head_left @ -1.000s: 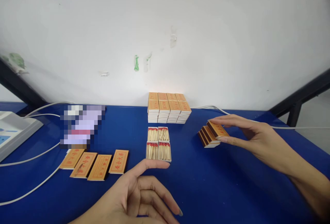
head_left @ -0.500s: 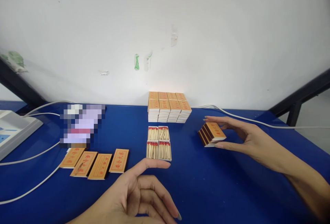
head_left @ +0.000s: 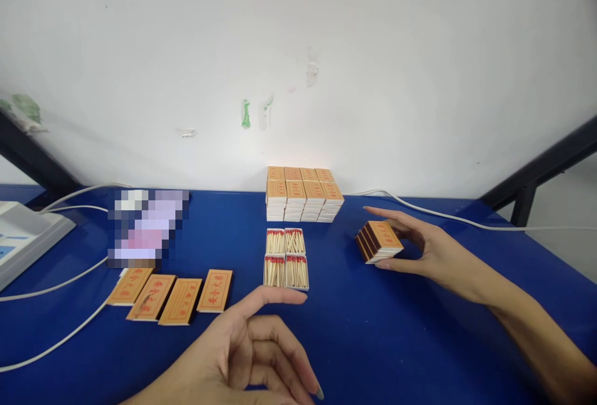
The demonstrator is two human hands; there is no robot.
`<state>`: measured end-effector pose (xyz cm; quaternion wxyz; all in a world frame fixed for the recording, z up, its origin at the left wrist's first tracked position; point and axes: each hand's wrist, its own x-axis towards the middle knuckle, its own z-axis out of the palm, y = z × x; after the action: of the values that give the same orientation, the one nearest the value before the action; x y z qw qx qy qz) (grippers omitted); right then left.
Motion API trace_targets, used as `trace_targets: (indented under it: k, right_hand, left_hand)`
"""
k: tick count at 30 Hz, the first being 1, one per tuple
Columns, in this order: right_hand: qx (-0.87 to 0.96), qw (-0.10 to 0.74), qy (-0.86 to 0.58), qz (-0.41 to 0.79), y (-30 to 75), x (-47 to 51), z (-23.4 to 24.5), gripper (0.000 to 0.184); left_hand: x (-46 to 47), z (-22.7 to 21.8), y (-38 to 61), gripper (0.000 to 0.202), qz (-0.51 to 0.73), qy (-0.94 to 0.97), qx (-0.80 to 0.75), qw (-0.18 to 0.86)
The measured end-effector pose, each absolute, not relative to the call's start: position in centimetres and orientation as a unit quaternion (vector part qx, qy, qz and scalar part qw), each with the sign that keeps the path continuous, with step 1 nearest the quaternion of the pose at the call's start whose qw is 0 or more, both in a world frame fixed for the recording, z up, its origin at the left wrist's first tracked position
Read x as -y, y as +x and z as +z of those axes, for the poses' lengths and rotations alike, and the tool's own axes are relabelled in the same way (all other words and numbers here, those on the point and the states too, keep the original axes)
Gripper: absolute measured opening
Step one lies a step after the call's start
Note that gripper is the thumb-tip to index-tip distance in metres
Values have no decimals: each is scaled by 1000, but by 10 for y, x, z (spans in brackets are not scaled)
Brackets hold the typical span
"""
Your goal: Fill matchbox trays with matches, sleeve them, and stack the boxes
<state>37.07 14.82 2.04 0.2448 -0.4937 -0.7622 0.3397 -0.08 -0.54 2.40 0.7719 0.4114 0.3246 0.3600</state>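
— Several matchbox sleeves [head_left: 379, 241], stacked right of the open match trays [head_left: 286, 257]; your right hand [head_left: 422, 248] brackets them, fingers spread.
— Handling?
— Light, crushable, likely to slide — grip the long sides. Left hand [head_left: 247, 355] half-curled, empty.

Single head-worn view, looking forward and down, blue table [head_left: 373, 343] close below, white wall [head_left: 298, 50] behind
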Motion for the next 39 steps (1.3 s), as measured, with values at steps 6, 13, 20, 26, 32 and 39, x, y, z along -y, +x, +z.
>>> trace_targets:
  k: [6, 13, 20, 26, 32, 39]
  right_hand:
    - [752, 271, -488, 350, 369, -146, 26, 92]
    - [757, 262, -494, 337, 370, -147, 26, 86]
    - [742, 333, -499, 299, 368, -147, 30, 75]
    - [736, 386, -475, 291, 354, -184, 45, 74]
    - [753, 373, -442, 313, 323, -235, 44, 76]
    - [741, 399, -427, 330, 305, -249, 25, 73]
  left_hand:
    - [5, 25, -1, 87, 358, 412, -326, 772]
    - [5, 26, -2, 81, 356, 403, -324, 778]
    - [5, 23, -4, 83, 354, 406, -321, 779]
    - [2, 22, -5, 86, 346, 395, -321, 788]
    - [0, 19, -6, 84, 356, 398, -320, 783]
    - [-1, 23, -8, 73, 350, 398, -323, 784]
